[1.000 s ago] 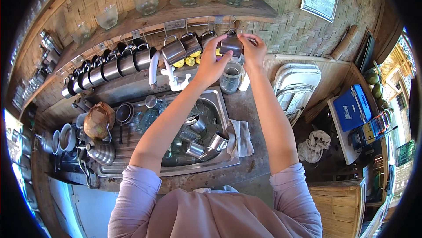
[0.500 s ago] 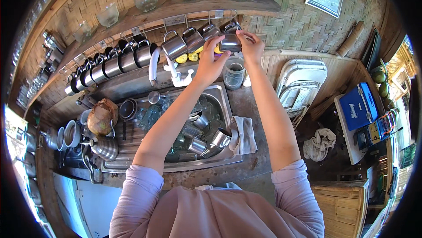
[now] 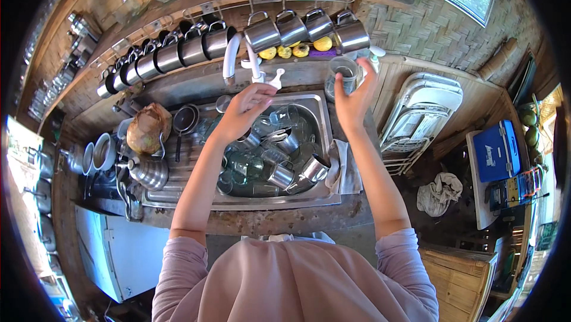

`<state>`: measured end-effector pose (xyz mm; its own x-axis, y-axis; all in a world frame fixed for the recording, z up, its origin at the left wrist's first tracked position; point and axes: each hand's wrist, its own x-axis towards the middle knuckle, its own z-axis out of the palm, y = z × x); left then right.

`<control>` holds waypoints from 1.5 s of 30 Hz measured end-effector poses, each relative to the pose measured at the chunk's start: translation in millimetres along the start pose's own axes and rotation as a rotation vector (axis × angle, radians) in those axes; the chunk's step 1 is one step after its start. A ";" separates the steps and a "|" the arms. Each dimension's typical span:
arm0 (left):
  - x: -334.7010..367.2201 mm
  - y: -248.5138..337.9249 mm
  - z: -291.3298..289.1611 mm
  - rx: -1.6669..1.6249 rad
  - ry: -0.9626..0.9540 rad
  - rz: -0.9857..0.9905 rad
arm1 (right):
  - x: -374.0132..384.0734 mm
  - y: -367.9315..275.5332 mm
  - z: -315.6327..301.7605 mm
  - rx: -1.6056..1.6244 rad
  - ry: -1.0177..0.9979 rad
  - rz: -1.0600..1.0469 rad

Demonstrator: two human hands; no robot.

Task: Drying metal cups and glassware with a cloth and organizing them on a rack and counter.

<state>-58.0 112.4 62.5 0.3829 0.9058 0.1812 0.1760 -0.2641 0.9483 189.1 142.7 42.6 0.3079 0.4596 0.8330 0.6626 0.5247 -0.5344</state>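
Observation:
The rightmost steel mug point(image 3: 352, 37) hangs from the wire rail under the shelf, with other steel mugs point(image 3: 262, 35) hanging to its left. My right hand point(image 3: 355, 100) is open below it, thumb and fingers apart, in front of a clear glass jar point(image 3: 342, 67); whether it touches the jar I cannot tell. Loosely curved and holding nothing, my left hand point(image 3: 245, 112) is over the sink's left part, near the white tap point(image 3: 257, 72). Beneath my hands, the steel sink point(image 3: 324, 121) holds several glasses point(image 3: 240, 168) and steel mugs point(image 3: 281, 175).
A grey cloth point(image 3: 345, 170) drapes over the sink's right edge. On the left stand a brown coconut point(image 3: 148, 128), a small black-handled pan point(image 3: 186, 118) and a steel kettle point(image 3: 148, 171). Yellow fruits point(image 3: 300, 50) sit behind the mugs. White folding chairs point(image 3: 419, 116) lean at right.
Both hands have let go of the rightmost steel mug, which now hangs on the rail. They have come down and apart, left hand to the left, right hand toward the jar. The view has shifted.

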 end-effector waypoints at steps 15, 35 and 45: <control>-137.4 -67.6 -49.6 -0.140 0.404 -0.170 | -161.6 -53.6 106.8 0.071 -1.103 -0.339; -147.6 -84.7 -23.4 -0.261 0.427 -0.257 | -117.7 -31.4 51.2 0.177 -0.953 -0.176; -148.6 -86.4 -19.7 -0.286 0.392 -0.270 | -53.1 2.2 3.9 -0.044 -1.205 -0.027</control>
<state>-148.0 7.1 -41.3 -0.0170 0.9988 -0.0463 -0.0533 0.0453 0.9975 171.5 122.3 -3.5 -0.5263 0.8346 0.1628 0.6886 0.5307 -0.4941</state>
